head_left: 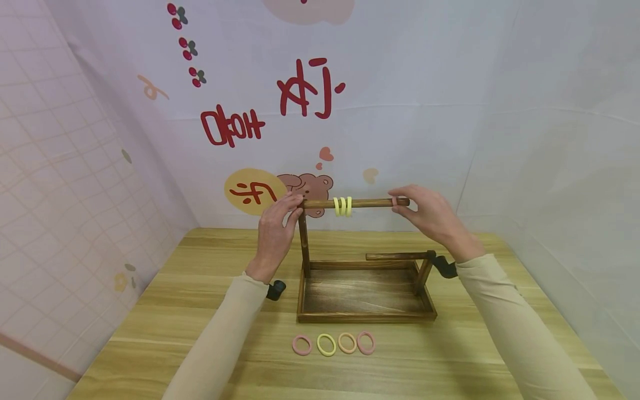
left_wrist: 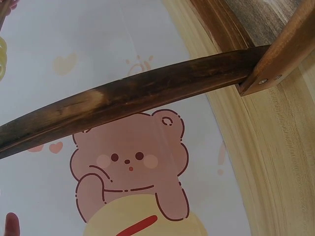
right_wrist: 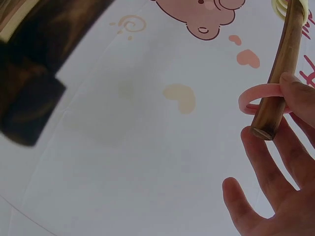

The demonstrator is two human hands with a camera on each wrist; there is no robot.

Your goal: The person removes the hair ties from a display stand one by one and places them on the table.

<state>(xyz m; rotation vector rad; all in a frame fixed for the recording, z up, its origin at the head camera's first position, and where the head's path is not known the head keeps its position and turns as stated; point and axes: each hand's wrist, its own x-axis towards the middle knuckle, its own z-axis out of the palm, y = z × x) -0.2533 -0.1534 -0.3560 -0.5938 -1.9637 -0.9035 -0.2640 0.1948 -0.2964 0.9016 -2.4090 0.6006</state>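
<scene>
A wooden stand has an upper rod carried on its left post. Three yellow rings hang around the middle of that rod. My right hand is at the rod's free right end, where thumb and finger pinch a pink ring. The ring encircles the rod just short of its tip, seen closely in the right wrist view. At the opposite end, my left hand holds the top corner of the stand, fingers above and thumb lower; its grip is mostly outside the left wrist view.
The stand's tray base rests on the wood-grain table. A shorter lower rod points left from the right post. In front lie a pink ring, a yellow ring, an orange ring and another pink ring.
</scene>
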